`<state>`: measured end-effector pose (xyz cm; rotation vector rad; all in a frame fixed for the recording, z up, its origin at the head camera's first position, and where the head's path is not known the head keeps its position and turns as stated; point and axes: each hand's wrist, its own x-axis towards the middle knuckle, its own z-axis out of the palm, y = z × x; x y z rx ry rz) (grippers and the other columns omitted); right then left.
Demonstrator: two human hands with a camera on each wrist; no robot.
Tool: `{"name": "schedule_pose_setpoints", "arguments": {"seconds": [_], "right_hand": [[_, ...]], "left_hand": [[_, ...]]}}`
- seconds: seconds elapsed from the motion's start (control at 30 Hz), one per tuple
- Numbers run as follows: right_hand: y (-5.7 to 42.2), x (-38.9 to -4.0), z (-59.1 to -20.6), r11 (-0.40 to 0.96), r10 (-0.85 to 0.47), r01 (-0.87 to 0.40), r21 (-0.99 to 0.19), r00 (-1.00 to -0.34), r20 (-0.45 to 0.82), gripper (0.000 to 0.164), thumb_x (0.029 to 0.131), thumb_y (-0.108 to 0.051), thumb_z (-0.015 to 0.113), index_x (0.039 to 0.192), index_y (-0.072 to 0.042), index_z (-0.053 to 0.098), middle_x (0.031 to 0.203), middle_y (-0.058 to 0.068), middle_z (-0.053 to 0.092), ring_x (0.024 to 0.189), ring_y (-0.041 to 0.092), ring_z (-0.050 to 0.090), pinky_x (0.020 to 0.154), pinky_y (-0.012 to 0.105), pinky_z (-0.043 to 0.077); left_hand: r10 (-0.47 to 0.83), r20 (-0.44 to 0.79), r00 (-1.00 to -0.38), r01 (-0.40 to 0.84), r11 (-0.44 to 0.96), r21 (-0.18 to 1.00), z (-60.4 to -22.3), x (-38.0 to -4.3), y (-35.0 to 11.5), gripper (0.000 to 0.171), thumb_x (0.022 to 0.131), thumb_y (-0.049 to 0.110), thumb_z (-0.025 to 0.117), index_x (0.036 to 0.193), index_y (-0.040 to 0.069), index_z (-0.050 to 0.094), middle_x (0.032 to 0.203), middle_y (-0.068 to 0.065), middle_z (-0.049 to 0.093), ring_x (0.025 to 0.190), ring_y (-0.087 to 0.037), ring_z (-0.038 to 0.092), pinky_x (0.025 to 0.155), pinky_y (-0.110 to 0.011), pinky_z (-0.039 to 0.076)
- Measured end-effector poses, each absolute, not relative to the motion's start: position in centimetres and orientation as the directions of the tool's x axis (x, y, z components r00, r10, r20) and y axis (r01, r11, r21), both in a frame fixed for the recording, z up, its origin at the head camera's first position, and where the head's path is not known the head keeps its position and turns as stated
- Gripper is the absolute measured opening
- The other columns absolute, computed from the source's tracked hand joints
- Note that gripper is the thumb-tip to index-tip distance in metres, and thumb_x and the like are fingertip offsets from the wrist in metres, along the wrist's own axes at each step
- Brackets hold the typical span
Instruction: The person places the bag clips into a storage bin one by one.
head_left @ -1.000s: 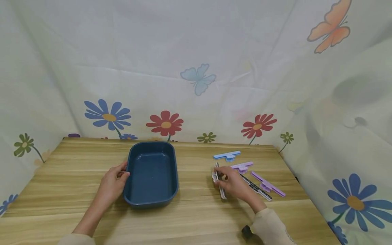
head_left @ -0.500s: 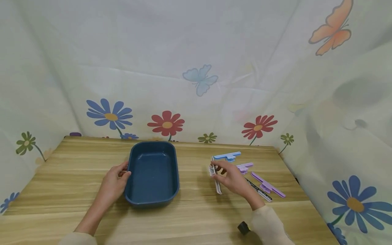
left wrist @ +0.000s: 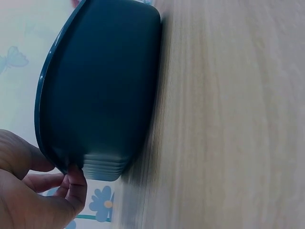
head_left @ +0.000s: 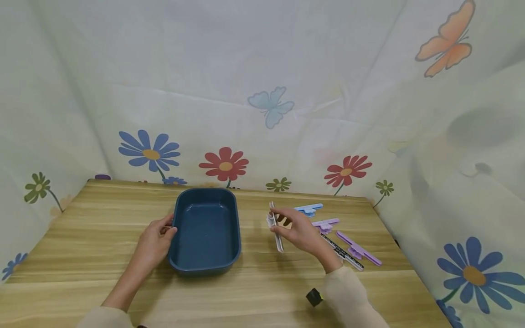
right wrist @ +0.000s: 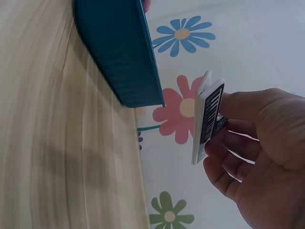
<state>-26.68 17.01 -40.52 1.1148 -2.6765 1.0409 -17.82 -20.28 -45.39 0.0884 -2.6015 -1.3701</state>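
My left hand (head_left: 155, 240) pinches the left rim of a dark blue plastic bin (head_left: 205, 234) between thumb and fingers. In the left wrist view the thumb and fingers (left wrist: 76, 188) are at the edge of the bin (left wrist: 105, 86), which stands on the table. To the right of the bin, my right hand (head_left: 298, 231) holds a white bag clip (head_left: 280, 243) above the table. The right wrist view shows this clip (right wrist: 209, 117) with a black-patterned strip along one side, gripped between thumb and fingers. The bin's inside has nothing in it.
Right of my right hand lie a blue clip (head_left: 309, 209), a light purple clip (head_left: 326, 224), a darker purple clip (head_left: 358, 248) and a black-and-white clip (head_left: 342, 253). A small black object (head_left: 314, 297) shows beside the right sleeve. A flower-print curtain (head_left: 184, 68) surrounds the table (head_left: 254, 291).
My right hand has lifted the white bag clip and carried it left toward the bin, away from the other clips. The left hand keeps its hold on the bin's rim.
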Motion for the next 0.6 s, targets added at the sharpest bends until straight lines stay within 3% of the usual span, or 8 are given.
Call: {"name": "schedule_pose_setpoints", "arguments": {"seconds": [0.23,0.6], "right_hand": [[15.0,-27.0,-40.0,0.504,-0.616,-0.648,-0.571,-0.733,0.288,0.048,0.095,-0.015,0.076,0.140,-0.003,0.063,0.118,0.008,0.071,0.100,0.028,0.066,0.084,0.048,0.057],[11.8,-27.3,-39.5,0.409,-0.674,-0.697,-0.589,-0.666,0.320,0.047,0.094,-0.009,0.076,0.138,0.001,0.063,0.113,0.012,0.071,0.098,0.031,0.065,0.082,0.050,0.057]], "left_hand": [[-0.147,0.145,-0.978,0.036,0.569,0.822,-45.4,-17.9,-20.4,0.049,0.105,0.003,0.053,0.149,-0.015,0.042,0.134,-0.038,0.051,0.120,-0.050,0.058,0.096,-0.058,0.051],[-0.144,0.129,-0.981,0.026,0.561,0.828,-45.3,-17.8,-20.3,0.050,0.106,0.003,0.053,0.150,-0.014,0.040,0.134,-0.037,0.051,0.120,-0.049,0.057,0.094,-0.057,0.052]]}}
